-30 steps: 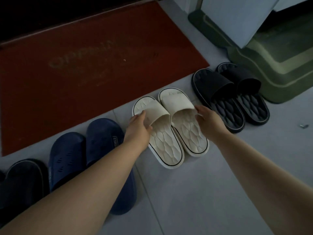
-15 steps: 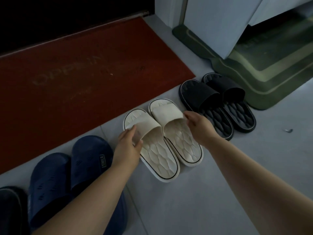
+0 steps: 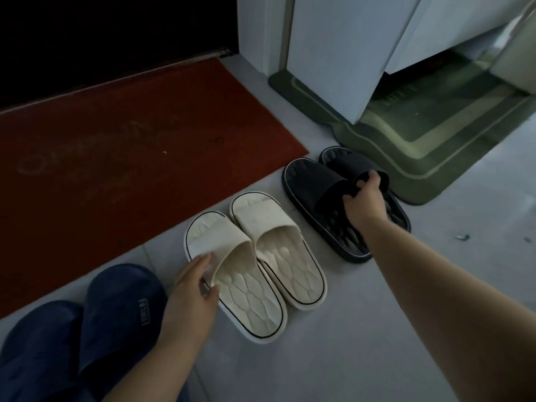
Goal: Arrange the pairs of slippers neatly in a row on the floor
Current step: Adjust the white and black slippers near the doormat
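Landmark: the red doormat (image 3: 116, 155) is lying on the grey floor (image 3: 377, 314), in front of a dark doorway.

Cream slippers: the cream slippers (image 3: 290, 271) are standing on the floor just beside the doormat's near edge, close to its right corner. The two are touching side by side, and their toes are pointing toward the doormat.

Black slippers: the black slippers (image 3: 313, 192) are sitting just past the doormat's right corner, side by side, with their toes pointing the same way as the cream pair.

Navy slippers: the navy slippers (image 3: 116, 309) are lying along the doormat's near edge, to the left of the cream pair. The picture's edge is cutting part of them.

Left hand: the left hand (image 3: 188, 288) is resting on the cream slipper nearer to the navy pair. Its grip is spread, the fingers are lying flat on the strap, and the thumb is lying beside the strap's opening.

Right hand: the right hand (image 3: 362, 201) is reaching over the black pair. Its grip is pinching the straps, the fingers are curling over the strap of the farther slipper, and the thumb is pressing at the nearer strap.

Green mat: the green mat (image 3: 420, 146) is lying to the right of the doormat, just beside the black pair and under a white panel (image 3: 333, 53).

Small dark thing: the small dark thing (image 3: 462, 237) is lying on the floor far to the right of the doormat. It is too small to tell what it is.
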`<state>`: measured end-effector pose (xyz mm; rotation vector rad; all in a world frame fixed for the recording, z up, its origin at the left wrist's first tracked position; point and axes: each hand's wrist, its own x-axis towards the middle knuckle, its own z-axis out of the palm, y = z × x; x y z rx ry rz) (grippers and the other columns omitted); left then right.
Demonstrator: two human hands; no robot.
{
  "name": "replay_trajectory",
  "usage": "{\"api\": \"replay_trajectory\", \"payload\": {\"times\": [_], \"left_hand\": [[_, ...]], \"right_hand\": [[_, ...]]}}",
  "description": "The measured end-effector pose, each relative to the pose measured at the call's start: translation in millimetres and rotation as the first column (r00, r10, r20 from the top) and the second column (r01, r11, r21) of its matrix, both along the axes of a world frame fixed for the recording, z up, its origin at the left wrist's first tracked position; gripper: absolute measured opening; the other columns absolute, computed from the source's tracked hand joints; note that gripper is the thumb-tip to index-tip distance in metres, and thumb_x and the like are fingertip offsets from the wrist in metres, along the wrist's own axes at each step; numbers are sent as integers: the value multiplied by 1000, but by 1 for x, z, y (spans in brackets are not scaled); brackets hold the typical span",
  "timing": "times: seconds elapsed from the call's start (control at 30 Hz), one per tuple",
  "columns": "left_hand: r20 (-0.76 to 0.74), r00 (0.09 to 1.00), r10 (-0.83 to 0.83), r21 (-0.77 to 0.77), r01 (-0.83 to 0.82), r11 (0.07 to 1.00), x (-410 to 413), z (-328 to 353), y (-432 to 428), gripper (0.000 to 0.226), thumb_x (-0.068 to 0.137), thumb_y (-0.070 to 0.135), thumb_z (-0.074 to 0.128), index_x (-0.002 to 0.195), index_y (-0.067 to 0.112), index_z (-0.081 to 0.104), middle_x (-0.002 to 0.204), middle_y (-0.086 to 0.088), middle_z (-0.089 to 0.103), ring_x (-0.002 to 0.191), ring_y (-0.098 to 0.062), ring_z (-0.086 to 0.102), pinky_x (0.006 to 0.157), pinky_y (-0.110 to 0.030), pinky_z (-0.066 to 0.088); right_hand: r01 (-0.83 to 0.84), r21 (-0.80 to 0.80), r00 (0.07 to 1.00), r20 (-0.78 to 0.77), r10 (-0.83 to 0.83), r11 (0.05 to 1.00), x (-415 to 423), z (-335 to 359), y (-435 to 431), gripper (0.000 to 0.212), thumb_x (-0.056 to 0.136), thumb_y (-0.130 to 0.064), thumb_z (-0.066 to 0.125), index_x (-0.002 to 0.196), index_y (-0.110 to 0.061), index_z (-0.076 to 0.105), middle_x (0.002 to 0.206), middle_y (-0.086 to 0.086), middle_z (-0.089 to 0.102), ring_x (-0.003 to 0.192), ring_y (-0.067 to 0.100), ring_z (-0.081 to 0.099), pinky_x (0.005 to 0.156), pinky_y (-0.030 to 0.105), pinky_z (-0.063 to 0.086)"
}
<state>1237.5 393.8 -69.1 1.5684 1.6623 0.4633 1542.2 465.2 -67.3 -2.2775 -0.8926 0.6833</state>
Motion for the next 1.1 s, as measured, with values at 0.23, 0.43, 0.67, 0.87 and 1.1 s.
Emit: {"api": "replay_trajectory", "payload": {"times": [0.23, 0.43, 0.67, 0.87, 1.1], "left_hand": [[3, 999, 50, -25, -50, 998, 2, 0, 0, 55, 85, 3, 58, 133, 24, 44, 144, 0, 40, 125, -20, 46, 106, -31, 36], [15, 996, 84, -11, -84, 996, 6, 0, -1, 54, 84, -1, 57, 131, 22, 47, 140, -2, 43, 124, -22, 47, 107, -38, 38], [54, 993, 102, -7, -102, 995, 7, -4, -4, 60, 79, -4, 61, 131, 21, 47, 142, -2, 40, 126, -20, 44, 108, -39, 39], [90, 990, 106, 1, -107, 994, 5, -6, -5, 62, 78, -5, 63, 131, 24, 46, 142, 1, 39, 126, -19, 45, 101, -28, 41], [126, 985, 116, 10, -118, 993, 3, -10, -4, 62, 76, -2, 66, 129, 25, 47, 140, 2, 42, 124, -16, 46, 97, -26, 42]], "right_hand": [[-74, -81, 956, 278, 94, 994, 16, -6, 10, 80, 87, -10, 57, 147, -22, 6, 111, 17, 61, 101, 37, 57, 82, 45, 45], [-80, -2, 962, 262, 78, 997, 27, -11, -2, 81, 82, -8, 62, 147, -21, 15, 107, 13, 64, 104, 33, 57, 89, 42, 44], [10, 27, 988, 156, -14, 1000, 27, -12, -4, 81, 81, -15, 65, 146, -18, 17, 113, 9, 65, 113, 28, 55, 96, 38, 40], [59, 37, 993, 96, -63, 998, 4, -10, -11, 77, 84, -19, 61, 145, -26, 14, 123, 11, 59, 114, 33, 54, 92, 41, 43], [-66, -70, 933, 349, 86, 995, 14, 7, 23, 73, 86, -15, 59, 146, -16, 17, 135, 19, 49, 122, 38, 46, 97, 42, 40]]}}
